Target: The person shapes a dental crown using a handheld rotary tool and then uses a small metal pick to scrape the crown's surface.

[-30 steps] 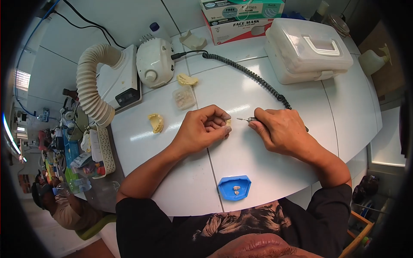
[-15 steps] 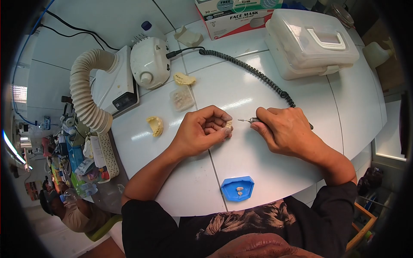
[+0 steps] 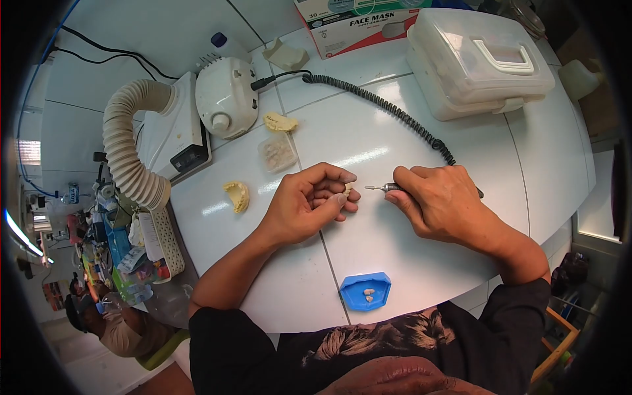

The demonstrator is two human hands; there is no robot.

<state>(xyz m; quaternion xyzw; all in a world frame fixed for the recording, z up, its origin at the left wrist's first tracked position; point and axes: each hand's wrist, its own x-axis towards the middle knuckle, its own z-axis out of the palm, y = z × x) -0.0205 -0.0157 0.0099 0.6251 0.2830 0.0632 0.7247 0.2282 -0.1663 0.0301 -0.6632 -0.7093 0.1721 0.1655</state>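
My left hand is closed around a small cream dental piece, pinched near the thumb tip and partly hidden by the fingers. Opposite it, my right hand grips a rotary handpiece like a pen. Its thin metal bur points left at the piece, with a gap between them. A coiled black cord runs from the handpiece to a white control unit. Nearer my body, a blue tray contains small pinkish pieces.
Yellow dental casts and a small clear box lie left of my hands. A ribbed hose curves at the left. Behind stand a face mask box and a white carry case. Another person sits at lower left.
The bur is slightly farther from the piece. My left fingers have shifted around the piece, covering more of it. The whole view has moved slightly.
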